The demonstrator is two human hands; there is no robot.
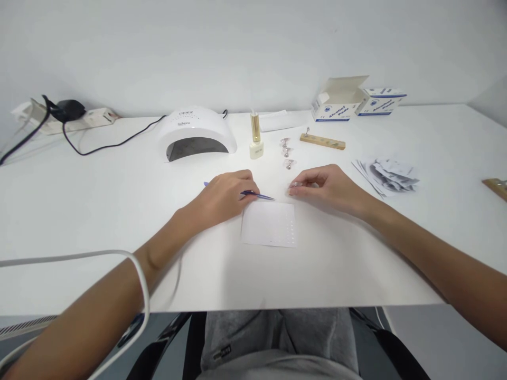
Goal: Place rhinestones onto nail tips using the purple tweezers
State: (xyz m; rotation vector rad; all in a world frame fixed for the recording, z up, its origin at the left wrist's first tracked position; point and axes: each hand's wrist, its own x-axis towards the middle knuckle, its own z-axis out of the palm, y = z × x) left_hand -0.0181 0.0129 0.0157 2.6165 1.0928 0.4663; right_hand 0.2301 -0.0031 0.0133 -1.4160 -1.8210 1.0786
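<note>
fingers (pixel 237 186) on tweezers (pixel 257 195), r. on stand (pixel 295 184)

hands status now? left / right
Left hand: closed on purple tweezers.
Right hand: fingertips pinch a small silver piece.

Smooth matt white table (pixel 99 211); glossy white plastic lamp (pixel 196 132) at the far side. Thin shiny metal tweezers (pixel 257 195), translucent film sheet (pixel 269 224), bare wooden strip (pixel 322 141), cardboard boxes (pixel 340 100), crinkled paper wrappers (pixel 386 176) on the right.
</note>
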